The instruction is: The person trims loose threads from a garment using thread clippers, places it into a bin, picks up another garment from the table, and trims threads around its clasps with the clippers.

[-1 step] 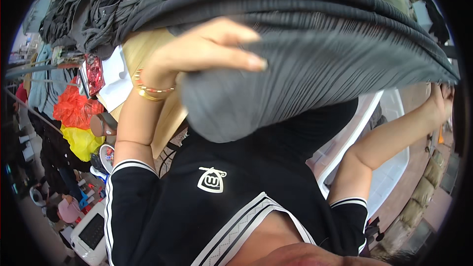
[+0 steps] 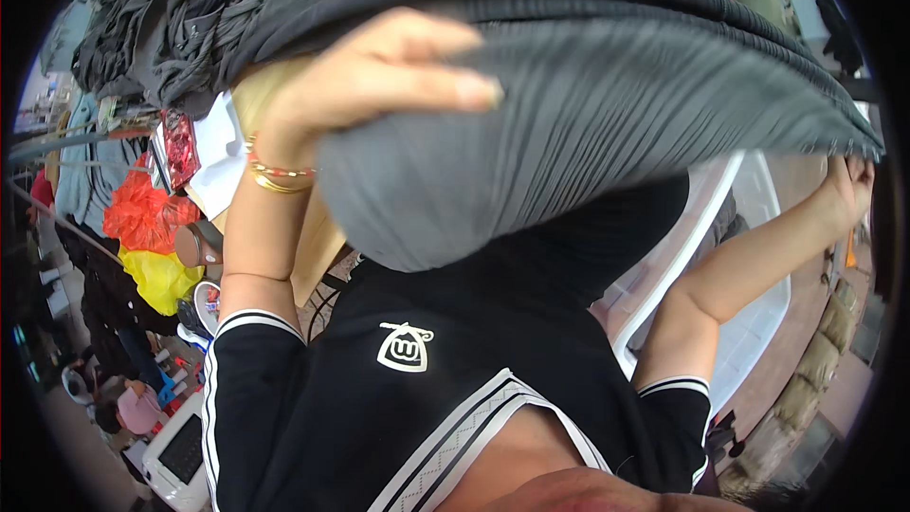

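Note:
A long piece of grey ribbed fabric (image 2: 569, 114) stretches across in front of me, from upper left to far right. My left hand (image 2: 398, 71), blurred by motion, grips it near its left end, with thumb and fingers on the cloth. Below that hand, the rounded end of the cloth hangs over my chest. At the far right, my right hand (image 2: 855, 192) has its fingers closed at the fabric's edge; the fingertips are partly hidden. Gold and red bracelets (image 2: 277, 175) circle my left wrist.
A heap of dark grey garments (image 2: 190, 24) fills the upper left. Left of my arm are a white sheet (image 2: 218, 152), a red plastic bag (image 2: 147, 218), a yellow bag (image 2: 161, 275) and a brown-lidded jar (image 2: 197, 245). A clear plastic bin (image 2: 758, 303) stands at lower right.
My left hand has moved slightly left and up, drawing the fabric's left end with it. The right hand stays nearly in place at the far right edge.

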Available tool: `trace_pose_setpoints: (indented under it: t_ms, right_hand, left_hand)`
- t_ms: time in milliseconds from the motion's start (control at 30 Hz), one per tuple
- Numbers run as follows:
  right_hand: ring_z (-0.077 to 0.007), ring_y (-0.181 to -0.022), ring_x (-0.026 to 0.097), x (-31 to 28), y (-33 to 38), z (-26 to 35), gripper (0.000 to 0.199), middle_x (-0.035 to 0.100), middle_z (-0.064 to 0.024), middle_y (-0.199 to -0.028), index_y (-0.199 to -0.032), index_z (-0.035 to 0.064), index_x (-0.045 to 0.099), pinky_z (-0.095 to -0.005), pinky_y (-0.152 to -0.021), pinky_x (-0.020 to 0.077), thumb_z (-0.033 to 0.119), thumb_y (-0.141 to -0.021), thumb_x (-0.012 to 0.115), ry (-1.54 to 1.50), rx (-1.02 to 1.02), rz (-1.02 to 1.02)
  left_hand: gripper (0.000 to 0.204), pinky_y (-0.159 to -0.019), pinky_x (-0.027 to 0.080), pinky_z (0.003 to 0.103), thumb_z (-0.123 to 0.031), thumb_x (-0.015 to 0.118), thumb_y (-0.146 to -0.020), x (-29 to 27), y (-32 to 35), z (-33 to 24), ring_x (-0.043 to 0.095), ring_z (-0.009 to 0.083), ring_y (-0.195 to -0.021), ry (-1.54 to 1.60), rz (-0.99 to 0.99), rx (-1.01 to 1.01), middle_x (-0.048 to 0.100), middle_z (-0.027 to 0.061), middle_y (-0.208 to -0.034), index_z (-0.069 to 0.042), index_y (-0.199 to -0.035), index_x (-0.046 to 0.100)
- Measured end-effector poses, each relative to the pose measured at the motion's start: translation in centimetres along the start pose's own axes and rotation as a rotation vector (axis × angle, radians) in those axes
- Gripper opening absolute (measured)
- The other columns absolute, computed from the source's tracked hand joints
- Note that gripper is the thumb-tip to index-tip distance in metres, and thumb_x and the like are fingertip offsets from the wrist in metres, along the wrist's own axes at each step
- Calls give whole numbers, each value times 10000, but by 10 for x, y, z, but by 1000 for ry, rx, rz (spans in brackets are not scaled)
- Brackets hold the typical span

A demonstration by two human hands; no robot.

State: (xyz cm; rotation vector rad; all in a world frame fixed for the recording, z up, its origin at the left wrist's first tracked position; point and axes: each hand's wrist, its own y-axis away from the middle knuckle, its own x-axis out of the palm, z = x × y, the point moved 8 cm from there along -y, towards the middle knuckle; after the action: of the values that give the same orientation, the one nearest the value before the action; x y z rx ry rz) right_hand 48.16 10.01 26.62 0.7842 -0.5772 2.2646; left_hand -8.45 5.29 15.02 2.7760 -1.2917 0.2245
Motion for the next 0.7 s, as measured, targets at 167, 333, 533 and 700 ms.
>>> trace_pose_setpoints:
  t_ms: [167, 333, 533, 700]
  right_hand:
    - [-85, -362, 167, -103, -77, 2, 306, 248, 53, -470, -551, 152, 319, -232, -424, 200, 116, -792, 504, -257, 248, 83]
    - [-108, -395, 190, -167, -16, 78, 343, 222, 36, -486, -565, 186, 280, -276, -434, 202, 204, -848, 473, 93, -118, -169]
    - [-99, -374, 222, -169, 90, 82, 396, 280, 52, -506, -601, 166, 333, -243, -379, 261, 266, -965, 451, 54, -107, 31]
    - [-78, -411, 268, -120, 150, 12, 265, 353, 64, -554, -757, 100, 498, -216, -433, 290, 242, -980, 492, 46, 6, 21]
  left_hand:
    - [348, -909, 488, 266, -178, 556, -966, -24, -33, -7, 655, 155, -989, 126, -163, 99, 681, 125, -1123, 76, -1200, 596]
    - [170, -810, 484, 224, -85, 618, -940, -3, -83, 9, 630, 102, -881, 232, -198, -134, 695, 29, -952, 43, -1032, 679]
    - [215, -662, 401, 235, -187, 598, -968, 18, -58, -24, 503, 67, -722, -428, -27, 130, 560, -11, -754, 10, -896, 647]
    - [132, -641, 480, 287, -95, 654, -907, 13, -2, -22, 642, 186, -713, -360, 225, 71, 661, 99, -787, 37, -901, 663]
